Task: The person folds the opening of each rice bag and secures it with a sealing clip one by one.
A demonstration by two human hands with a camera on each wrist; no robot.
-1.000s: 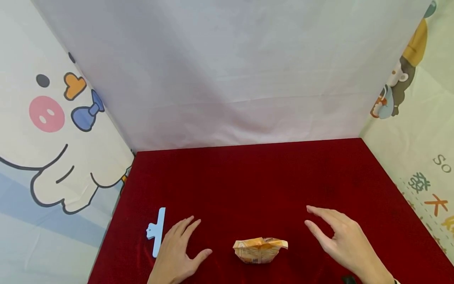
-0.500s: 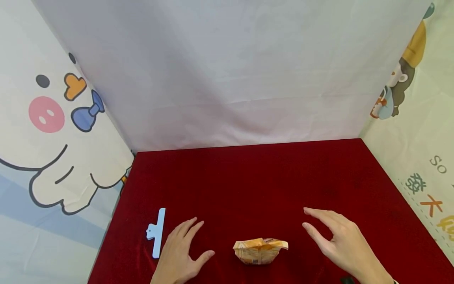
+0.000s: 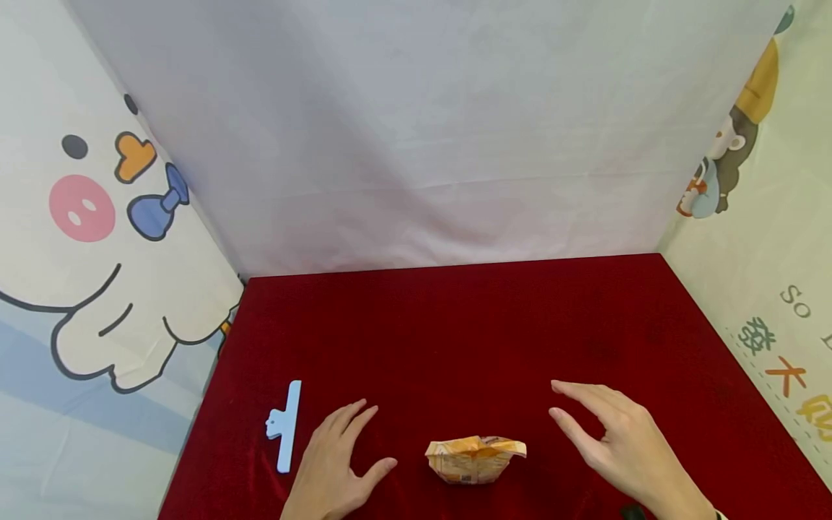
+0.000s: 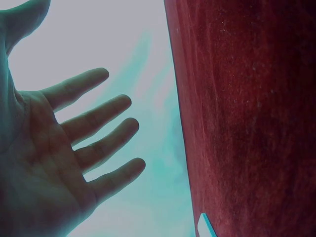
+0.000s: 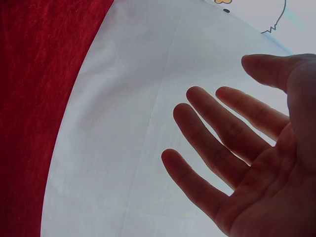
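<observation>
Orange packet (image 3: 474,462) lies between left hand (image 3: 333,462) and right hand (image 3: 617,437), both with fingers apart.

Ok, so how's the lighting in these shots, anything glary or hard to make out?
Head view: fairly even light, though print on the wrapped packet is too soft to read; left wrist view: the left hand looks dark against a washed-out, cyan-tinted backdrop; right wrist view: the right hand is shadowed against paler cloth, brightest at the top right.
</observation>
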